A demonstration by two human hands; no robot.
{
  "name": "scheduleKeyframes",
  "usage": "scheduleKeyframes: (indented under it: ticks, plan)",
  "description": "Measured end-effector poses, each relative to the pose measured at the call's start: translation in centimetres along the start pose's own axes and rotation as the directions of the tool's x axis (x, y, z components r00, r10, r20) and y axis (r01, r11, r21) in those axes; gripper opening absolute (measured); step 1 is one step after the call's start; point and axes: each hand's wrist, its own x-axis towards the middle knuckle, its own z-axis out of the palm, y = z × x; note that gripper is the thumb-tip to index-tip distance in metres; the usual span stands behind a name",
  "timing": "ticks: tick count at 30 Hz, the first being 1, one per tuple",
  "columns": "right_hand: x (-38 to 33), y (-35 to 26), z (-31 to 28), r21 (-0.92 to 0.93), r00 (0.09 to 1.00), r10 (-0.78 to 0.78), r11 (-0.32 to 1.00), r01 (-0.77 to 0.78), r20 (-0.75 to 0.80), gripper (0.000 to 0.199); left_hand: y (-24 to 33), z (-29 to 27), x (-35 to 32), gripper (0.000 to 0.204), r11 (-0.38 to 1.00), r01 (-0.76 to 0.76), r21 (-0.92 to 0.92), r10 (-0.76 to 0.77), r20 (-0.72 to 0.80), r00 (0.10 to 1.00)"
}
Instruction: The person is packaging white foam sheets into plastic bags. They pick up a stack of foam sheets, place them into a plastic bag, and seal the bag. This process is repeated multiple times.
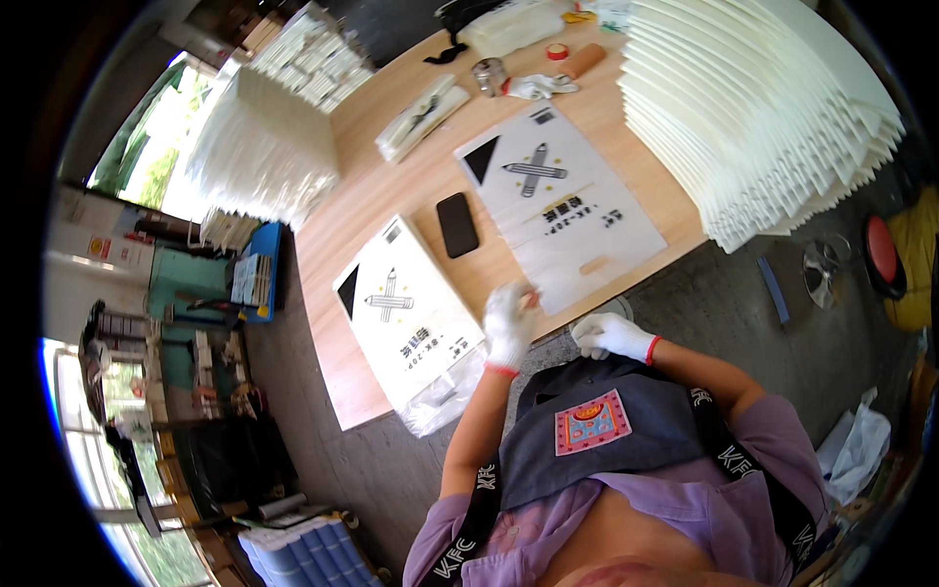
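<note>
Two gloved hands: left (509, 328) pinches one printed bag (562, 201), right (611, 336) grips apron (597, 430).

left hand (509, 328) in a white glove touches the near edge of a flat white printed plastic bag (562, 201) on the wooden table (367, 201); gloved right hand (611, 338) grips the dark apron (606, 426). black phone (457, 224) lies left of the bag.

Both gloved hands are raised in front of the chest, left hand (509, 328) higher with fingers curled, right hand (611, 338) loosely closed.
</note>
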Motion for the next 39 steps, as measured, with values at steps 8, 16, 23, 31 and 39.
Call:
scheduleKeyframes:
  ticks: [8, 16, 23, 31, 39]
  plan:
    - [-5.7, 0.0, -2.4, 0.111, 0.971, -0.015, 0.993, 0.043, -0.24, 0.025, 2.4, 11.4, 6.4, 0.025, 0.989, -0.022, 0.146, -0.064, 0.559, 0.827]
    - [-3.3, -3.6, -5.6, 0.14, 0.946, -0.099, 0.979, 0.148, -0.309, 0.036, -0.6, 11.2, 8.9, 0.024, 0.971, 0.146, -0.188, -0.006, 0.595, 0.804]
    - [5.3, -7.7, -8.3, -0.326, 0.737, -0.341, 0.929, 0.172, -0.584, 0.037, 1.2, 7.2, 13.7, 0.01, 0.826, 0.282, -0.488, -0.041, 0.447, 0.894]
    - [0.1, -10.2, -10.5, -0.555, 0.9, -0.271, 0.831, 0.04, -0.341, 0.047, 5.8, 2.5, 16.3, 0.03, 0.572, 0.481, -0.665, -0.08, 0.538, 0.839]
    - [4.0, -12.3, -5.5, -0.908, 0.774, -0.626, 0.373, 0.19, -0.096, 0.036, 13.8, -0.1, 13.7, 0.026, 0.78, 0.212, -0.588, 0.073, 0.422, 0.904]
